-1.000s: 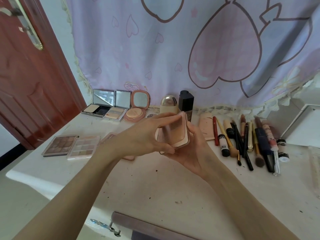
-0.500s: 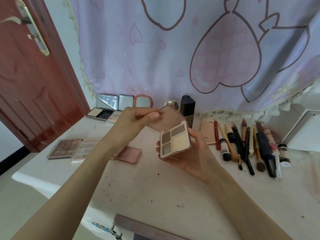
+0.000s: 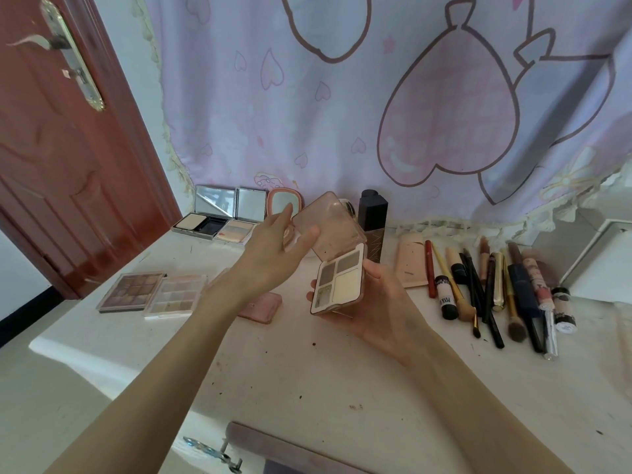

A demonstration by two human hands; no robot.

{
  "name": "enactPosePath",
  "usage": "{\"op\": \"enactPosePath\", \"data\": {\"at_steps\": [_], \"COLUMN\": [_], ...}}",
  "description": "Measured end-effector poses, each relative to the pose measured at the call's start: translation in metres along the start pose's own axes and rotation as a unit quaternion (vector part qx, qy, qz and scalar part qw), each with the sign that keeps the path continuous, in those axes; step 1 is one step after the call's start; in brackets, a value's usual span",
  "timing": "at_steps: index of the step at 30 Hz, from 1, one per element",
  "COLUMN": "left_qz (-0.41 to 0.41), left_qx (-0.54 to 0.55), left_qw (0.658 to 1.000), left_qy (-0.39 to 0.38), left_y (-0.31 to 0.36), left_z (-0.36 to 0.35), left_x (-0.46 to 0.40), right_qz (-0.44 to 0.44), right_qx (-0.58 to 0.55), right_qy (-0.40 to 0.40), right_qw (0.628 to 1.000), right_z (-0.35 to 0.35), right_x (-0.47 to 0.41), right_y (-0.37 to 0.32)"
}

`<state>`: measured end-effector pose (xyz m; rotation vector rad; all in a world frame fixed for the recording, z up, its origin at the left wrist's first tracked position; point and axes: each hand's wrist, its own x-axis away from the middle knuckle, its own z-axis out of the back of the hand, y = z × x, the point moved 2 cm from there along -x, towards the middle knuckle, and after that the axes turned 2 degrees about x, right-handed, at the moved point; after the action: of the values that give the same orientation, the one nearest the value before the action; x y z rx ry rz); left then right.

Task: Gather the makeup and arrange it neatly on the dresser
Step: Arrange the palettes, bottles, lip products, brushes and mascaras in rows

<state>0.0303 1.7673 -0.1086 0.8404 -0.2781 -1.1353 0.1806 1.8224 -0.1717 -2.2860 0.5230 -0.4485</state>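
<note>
Above the white dresser top [image 3: 307, 388], the right hand [image 3: 383, 309] cradles a small four-pan eyeshadow palette [image 3: 340, 283] from below, thumb curled over its right edge and fingertips showing at its left edge. Its translucent pink lid [image 3: 330, 227] stands swung open, tilted up and away. The left hand [image 3: 273, 254] meets that lid from the left, thumb pressed on its inner face and fingers reaching behind; the fingers look fairly straight, so whether they pinch the lid or only steady it is not plain.

Along the back left, three open compacts stand in a row with mirrors up: a silver one with a pale and a black pan [image 3: 201, 218], a silver one with striped powder [image 3: 239, 222], and a round-cornered pink one [image 3: 283, 205] partly behind the left hand. Nearer on the left, two large eyeshadow palettes lie side by side, one brown-toned [image 3: 131, 290], one pale pink [image 3: 176, 295]. A closed pink case [image 3: 261, 307] lies just beneath the left forearm. A dark square bottle [image 3: 372, 224] stands upright behind the held palette. On the right, a peach tube [image 3: 410, 265] lies beside a row of pencils, brushes and tubes [image 3: 496, 292], roughly parallel, pointing toward the viewer. A pink heart-print curtain [image 3: 376, 97] hangs behind, and a red-brown door [image 3: 68, 148] stands on the left.
</note>
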Motion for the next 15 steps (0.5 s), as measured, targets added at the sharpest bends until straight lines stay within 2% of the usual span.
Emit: {"op": "enactPosePath", "data": {"at_steps": [3, 7, 10, 15], "left_qz": [0.018, 0.056, 0.062, 0.06], "left_qx": [-0.037, -0.102, -0.091, -0.053], "left_qw": [0.999, 0.99, 0.988, 0.993], "left_qy": [-0.014, -0.081, -0.109, -0.087], "left_y": [-0.008, -0.013, -0.012, -0.004], "left_z": [-0.004, -0.011, -0.007, 0.012], "left_x": [0.014, 0.034, 0.039, 0.045], "right_qz": [0.01, 0.035, 0.048, 0.056], "right_qx": [-0.022, -0.012, 0.014, 0.022], "right_qy": [0.009, 0.029, 0.022, -0.02], "right_qw": [1.0, 0.999, 0.999, 0.998], "right_z": [-0.002, -0.004, -0.008, -0.022], "right_x": [-0.002, -0.008, -0.013, -0.024], "right_y": [0.001, 0.003, 0.004, 0.003]}}
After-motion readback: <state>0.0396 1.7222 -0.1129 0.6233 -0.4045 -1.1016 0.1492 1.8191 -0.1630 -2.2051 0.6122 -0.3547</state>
